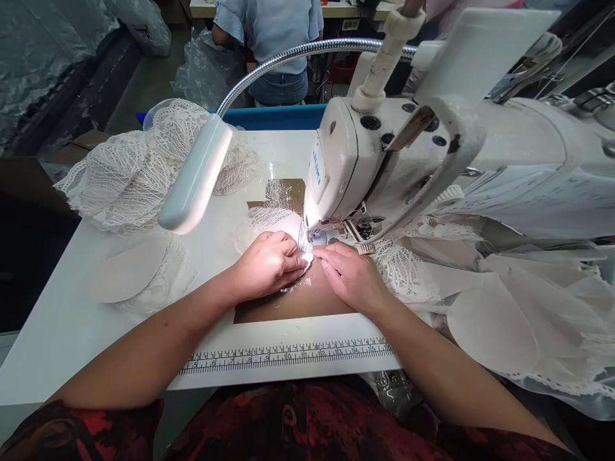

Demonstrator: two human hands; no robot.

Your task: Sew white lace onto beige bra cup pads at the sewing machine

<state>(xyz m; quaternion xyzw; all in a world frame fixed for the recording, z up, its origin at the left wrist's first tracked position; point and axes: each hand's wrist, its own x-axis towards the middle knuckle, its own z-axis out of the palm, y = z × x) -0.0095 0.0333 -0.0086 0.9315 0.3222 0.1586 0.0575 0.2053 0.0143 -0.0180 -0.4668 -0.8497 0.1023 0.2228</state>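
My left hand (270, 264) lies on a small white lace piece (304, 251) just in front of the sewing machine's needle area (314, 232), its fingers curled and pressing the lace against the table. My right hand (350, 274) rests beside it on the right, fingertips pinching the same lace piece near the presser foot. The white sewing machine (384, 160) stands directly behind both hands.
A gooseneck lamp (196, 173) hangs over the left of the white table (62, 320). A lace pile (129, 173) lies at the back left, a beige oval pad (127, 275) nearer. More lace and pads (494, 320) lie right. A ruler strip (288, 356) runs along the front edge. Another person (273, 45) stands behind.
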